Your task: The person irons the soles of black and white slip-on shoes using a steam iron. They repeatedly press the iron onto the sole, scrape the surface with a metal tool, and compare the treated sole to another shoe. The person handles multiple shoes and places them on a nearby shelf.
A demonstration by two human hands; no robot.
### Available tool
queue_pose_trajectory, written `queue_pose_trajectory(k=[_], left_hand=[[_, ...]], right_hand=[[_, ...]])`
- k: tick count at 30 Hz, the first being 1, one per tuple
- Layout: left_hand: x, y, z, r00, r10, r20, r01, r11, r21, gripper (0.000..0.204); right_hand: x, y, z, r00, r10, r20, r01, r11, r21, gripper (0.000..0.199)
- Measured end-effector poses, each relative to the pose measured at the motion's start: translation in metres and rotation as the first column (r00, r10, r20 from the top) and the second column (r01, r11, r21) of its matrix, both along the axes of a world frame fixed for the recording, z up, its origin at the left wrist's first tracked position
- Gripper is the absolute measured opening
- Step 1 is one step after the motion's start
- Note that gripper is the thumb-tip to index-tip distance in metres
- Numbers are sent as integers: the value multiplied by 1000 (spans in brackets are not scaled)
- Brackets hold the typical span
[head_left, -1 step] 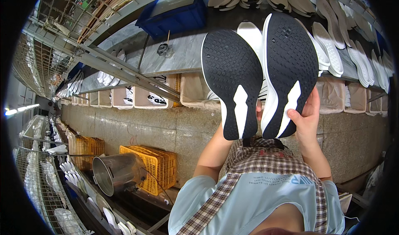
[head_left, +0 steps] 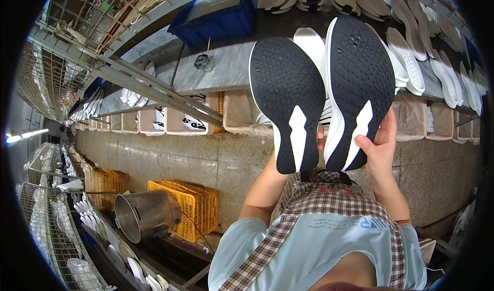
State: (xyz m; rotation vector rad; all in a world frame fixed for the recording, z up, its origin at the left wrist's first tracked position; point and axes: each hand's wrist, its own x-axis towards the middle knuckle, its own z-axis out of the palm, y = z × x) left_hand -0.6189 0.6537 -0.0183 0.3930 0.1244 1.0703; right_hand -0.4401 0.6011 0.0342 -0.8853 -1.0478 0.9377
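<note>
Two shoe soles are held up side by side, their black textured treads facing me and white sidewalls showing at the edges. My left hand is mostly hidden behind the left shoe sole [head_left: 286,80]; only the fingertips of my left hand [head_left: 320,137] show at its inner edge, closed round it. On the right shoe sole [head_left: 358,65], my right hand [head_left: 382,146] grips the heel end, thumb on the white inlay and fingers along the outer side. Both heels point down toward my checked apron [head_left: 339,198].
A grey workbench [head_left: 226,70] bears rows of pale soles [head_left: 406,65] at right and a blue crate [head_left: 216,18]. Lined bins [head_left: 242,111] stand beneath it. Yellow crates [head_left: 200,211], a metal drum [head_left: 136,214] and wire racks [head_left: 51,229] are at left.
</note>
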Motion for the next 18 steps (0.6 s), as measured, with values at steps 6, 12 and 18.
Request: queue_pose_trajectory(k=[6, 12, 18], left_hand=[[-2, -9, 12, 988, 55, -144, -69, 994, -89, 26], [-6, -5, 11, 997, 29, -69, -33, 998, -57, 27], [-10, -5, 9, 998, 9, -62, -14, 997, -70, 32]], right_hand=[[0, 0, -7, 993, -101, 64, 96, 993, 72, 84], [3, -2, -15, 997, -50, 51, 47, 997, 67, 84], [1, -2, -19, 996, -49, 75, 43, 996, 79, 84]])
